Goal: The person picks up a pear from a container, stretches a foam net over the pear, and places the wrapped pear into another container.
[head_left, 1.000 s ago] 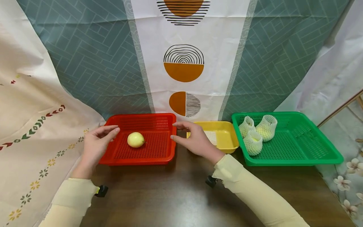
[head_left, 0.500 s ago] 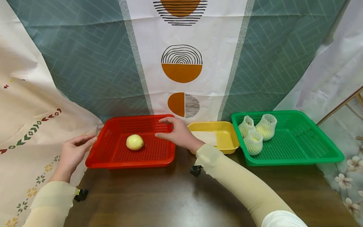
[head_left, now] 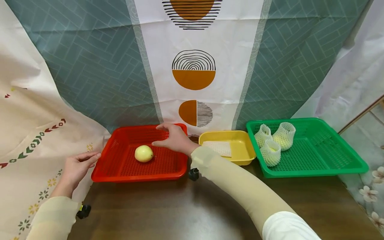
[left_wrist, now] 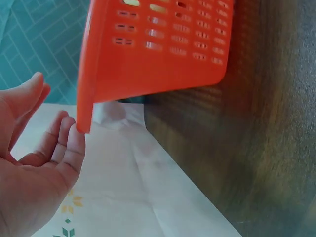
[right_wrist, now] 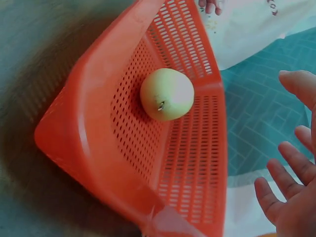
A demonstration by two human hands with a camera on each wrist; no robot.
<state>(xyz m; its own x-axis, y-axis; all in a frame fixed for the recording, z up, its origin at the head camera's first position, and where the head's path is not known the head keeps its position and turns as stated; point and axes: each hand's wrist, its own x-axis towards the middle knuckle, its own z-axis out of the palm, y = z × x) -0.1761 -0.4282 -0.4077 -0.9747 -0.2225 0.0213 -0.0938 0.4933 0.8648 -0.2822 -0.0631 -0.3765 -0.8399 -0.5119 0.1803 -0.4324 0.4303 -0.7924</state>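
Observation:
A pale yellow pear (head_left: 144, 153) lies inside the red basket (head_left: 141, 178), its stem pointing right in the head view. My right hand (head_left: 174, 138) is over the basket's right part, thumb and fingers spread apart with nothing between them. In the right wrist view the pear (right_wrist: 167, 94) sits on the perforated floor, away from my right hand (right_wrist: 296, 182). Outside the basket's left rim is my left hand (head_left: 76, 168), loosely bent. The left wrist view puts its fingertips (left_wrist: 73, 148) right at the rim's corner, with the thumb standing apart.
A yellow tray (head_left: 244, 151) with a white foam net (head_left: 220, 147) stands right of the red basket. Farther right, a green basket (head_left: 318, 171) holds three pears in foam nets (head_left: 271, 153). Patterned cloth (head_left: 120, 66) hangs behind the brown table (head_left: 150, 206).
My left hand has moved left, from over the basket's left side to outside its rim. My right hand has moved left over the basket. The basket's left end reaches slightly farther left; the pear stays inside.

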